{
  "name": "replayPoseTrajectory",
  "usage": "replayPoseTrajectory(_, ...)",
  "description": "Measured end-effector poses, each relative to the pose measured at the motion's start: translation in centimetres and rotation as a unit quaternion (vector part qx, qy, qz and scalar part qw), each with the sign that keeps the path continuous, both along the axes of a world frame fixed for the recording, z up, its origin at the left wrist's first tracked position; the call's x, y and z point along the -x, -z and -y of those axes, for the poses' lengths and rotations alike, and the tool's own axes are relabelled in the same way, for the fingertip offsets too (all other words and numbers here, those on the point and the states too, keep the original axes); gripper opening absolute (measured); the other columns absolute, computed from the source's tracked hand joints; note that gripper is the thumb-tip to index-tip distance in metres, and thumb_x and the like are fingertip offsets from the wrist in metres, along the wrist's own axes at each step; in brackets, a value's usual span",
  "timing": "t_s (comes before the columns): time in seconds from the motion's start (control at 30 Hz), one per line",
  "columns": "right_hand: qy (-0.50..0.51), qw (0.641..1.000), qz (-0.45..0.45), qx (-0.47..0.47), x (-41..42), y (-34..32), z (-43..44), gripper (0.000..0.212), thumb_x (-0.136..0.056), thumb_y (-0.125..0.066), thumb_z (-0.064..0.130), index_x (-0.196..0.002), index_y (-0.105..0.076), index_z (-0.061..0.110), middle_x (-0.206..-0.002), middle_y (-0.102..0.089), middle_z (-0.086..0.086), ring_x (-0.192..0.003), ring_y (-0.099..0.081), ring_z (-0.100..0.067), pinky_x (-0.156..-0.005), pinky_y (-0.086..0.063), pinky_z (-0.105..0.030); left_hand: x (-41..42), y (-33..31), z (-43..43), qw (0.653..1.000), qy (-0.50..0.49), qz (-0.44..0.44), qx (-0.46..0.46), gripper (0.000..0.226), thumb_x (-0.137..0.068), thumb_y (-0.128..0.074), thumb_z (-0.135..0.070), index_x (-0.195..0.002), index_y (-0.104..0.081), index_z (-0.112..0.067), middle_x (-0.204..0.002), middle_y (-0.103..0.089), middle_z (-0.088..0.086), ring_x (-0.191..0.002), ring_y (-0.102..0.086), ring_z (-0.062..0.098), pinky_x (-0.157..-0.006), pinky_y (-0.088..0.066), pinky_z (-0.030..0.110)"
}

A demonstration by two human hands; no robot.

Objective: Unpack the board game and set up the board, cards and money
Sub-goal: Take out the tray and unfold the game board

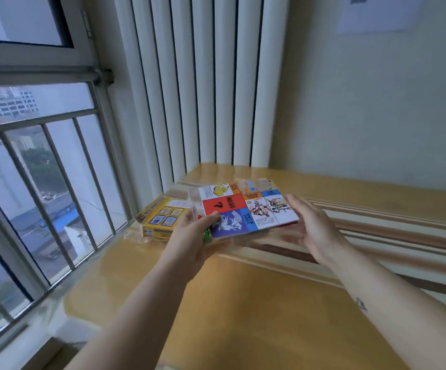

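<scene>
A folded game board [246,209] with coloured squares, a red question-mark panel and cartoon creatures is held above the yellow table [243,303]. My left hand [195,236] grips its near left corner, thumb on top, with small red and green pieces showing by the fingers. My right hand [312,228] is at the board's right edge with fingers straight. Clear plastic wrap seems to hang around the board. The yellow game box [160,217] lies on the table by the window, to the left of the board.
A barred window [43,182] runs along the left. White vertical radiator columns [203,89] stand behind the table's far corner. A brown and cream striped cloth [390,236] covers the right side of the table. A pale wall rises at the right.
</scene>
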State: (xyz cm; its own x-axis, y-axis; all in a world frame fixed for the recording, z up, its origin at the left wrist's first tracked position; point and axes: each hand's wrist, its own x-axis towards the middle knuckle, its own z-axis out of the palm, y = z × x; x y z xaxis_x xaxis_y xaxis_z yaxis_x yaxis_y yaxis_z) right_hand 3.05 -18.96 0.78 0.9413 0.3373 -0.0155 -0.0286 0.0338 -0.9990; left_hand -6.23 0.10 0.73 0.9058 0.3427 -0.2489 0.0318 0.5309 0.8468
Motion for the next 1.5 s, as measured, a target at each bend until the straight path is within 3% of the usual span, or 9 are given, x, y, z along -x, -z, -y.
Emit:
replayPoseTrajectory(0.13, 0.059, 0.998, 0.004, 0.036, 0.0, 0.9, 6.4, 0.028, -0.082, -0.071, 0.027, -0.108, -0.06, 0.024, -0.107, -0.071, -0.003, -0.101, -0.066, -0.024, -0.088, -0.052, -0.05, -1.4, 1.0, 5.7, 0.997, 0.078, -0.027, -0.007, 0.046, -0.085, -0.065, -0.009, -0.128, -0.049, -0.01, -0.091, -0.072, 0.008, -0.077, -0.071, 0.019, -0.061, -0.058, 0.033)
replayPoseTrajectory(0.33, 0.125, 0.986, -0.025, 0.111, 0.6, 2.7, 15.2, 0.034, -0.079, -0.075, 0.013, -0.106, -0.055, 0.019, -0.103, -0.07, -0.005, -0.097, -0.067, -0.023, -0.096, -0.048, -0.048, -2.9, 3.5, 13.2, 0.986, 0.149, -0.075, -0.023, 0.059, -0.083, -0.069, -0.02, -0.135, -0.042, -0.011, -0.101, -0.071, 0.014, -0.086, -0.071, 0.023, -0.061, -0.059, 0.035)
replayPoseTrajectory(0.47, 0.157, 0.977, -0.066, 0.132, 0.6, 4.5, 19.5, 0.021, -0.08, -0.074, 0.016, -0.095, -0.059, 0.012, -0.095, -0.073, -0.008, -0.093, -0.068, -0.027, -0.091, -0.05, -0.053, -3.9, 4.9, 16.3, 0.973, 0.182, -0.121, -0.079, 0.04, -0.093, -0.051, -0.041, -0.12, -0.054, -0.012, -0.106, -0.067, 0.013, -0.083, -0.069, 0.024, -0.071, -0.057, 0.037)
replayPoseTrajectory(0.67, 0.116, 0.977, -0.128, 0.126, 1.0, 4.6, 22.6, 0.01, -0.088, -0.065, 0.016, -0.092, -0.065, 0.007, -0.089, -0.074, -0.009, -0.086, -0.068, -0.021, -0.071, -0.052, -0.032, -5.0, 4.6, 16.3, 0.951, 0.197, -0.178, -0.16, 0.04, -0.1, -0.043, -0.036, -0.123, -0.05, -0.005, -0.111, -0.066, 0.016, -0.057, -0.065, 0.024, -0.034, -0.041, 0.021)
replayPoseTrajectory(0.73, 0.147, 0.974, -0.131, 0.108, 0.6, 4.5, 22.9, 0.014, -0.09, -0.061, 0.018, -0.093, -0.067, 0.006, -0.083, -0.074, -0.008, -0.082, -0.067, -0.023, -0.074, -0.05, -0.033, -4.9, 4.4, 15.7, 0.935, 0.218, -0.185, -0.212, 0.035, -0.099, -0.043, -0.038, -0.118, -0.055, -0.011, -0.108, -0.068, 0.013, -0.066, -0.067, 0.029, -0.04, -0.045, 0.027)
replayPoseTrajectory(0.9, 0.238, 0.959, -0.156, -0.01, 0.0, 3.7, 22.1, 0.02, -0.097, -0.049, 0.017, -0.081, -0.058, 0.01, -0.063, -0.062, -0.005, -0.043, -0.046, -0.012, -0.042, -0.031, -0.022, -4.3, 4.2, 14.4, 0.905, 0.27, -0.181, -0.273, 0.038, -0.1, -0.042, -0.035, -0.125, -0.054, -0.009, -0.097, -0.063, 0.011, -0.08, -0.063, 0.029, -0.055, -0.053, 0.036)
replayPoseTrajectory(1.1, 0.247, 0.947, -0.186, -0.087, 1.0, 3.6, 20.2, 0.016, -0.1, -0.045, 0.015, -0.089, -0.055, 0.009, -0.072, -0.057, -0.009, -0.05, -0.044, -0.015, -0.041, -0.03, -0.021, -2.5, 3.0, 13.7, 0.839, 0.35, -0.179, -0.378, 0.054, -0.103, -0.03, -0.021, -0.15, -0.008, -0.038, -0.097, -0.055, 0.006, -0.071, -0.056, 0.017, -0.05, -0.045, 0.024)
replayPoseTrajectory(1.33, 0.201, 0.957, -0.188, -0.088, 2.9, 3.9, 17.9, 0.011, -0.099, -0.044, 0.012, -0.101, -0.054, 0.012, -0.083, -0.066, -0.008, -0.047, -0.06, -0.012, -0.046, -0.033, -0.021, 0.0, 3.3, 12.1, 0.765, 0.369, -0.216, -0.481, 0.07, -0.092, -0.042, -0.007, -0.149, -0.01, -0.032, -0.087, -0.068, 0.011, -0.07, -0.062, 0.021, -0.065, -0.054, 0.032)
replayPoseTrajectory(1.5, 0.162, 0.964, -0.187, -0.094, 4.1, 3.3, 17.6, 0.016, -0.097, -0.043, 0.006, -0.109, -0.053, 0.009, -0.091, -0.068, -0.011, -0.06, -0.065, -0.015, -0.051, -0.039, -0.022, 0.7, 2.6, 11.5, 0.655, 0.388, -0.235, -0.604, 0.062, -0.093, -0.047, -0.02, -0.148, -0.017, -0.024, -0.097, -0.063, 0.01, -0.074, -0.06, 0.017, -0.056, -0.051, 0.023)
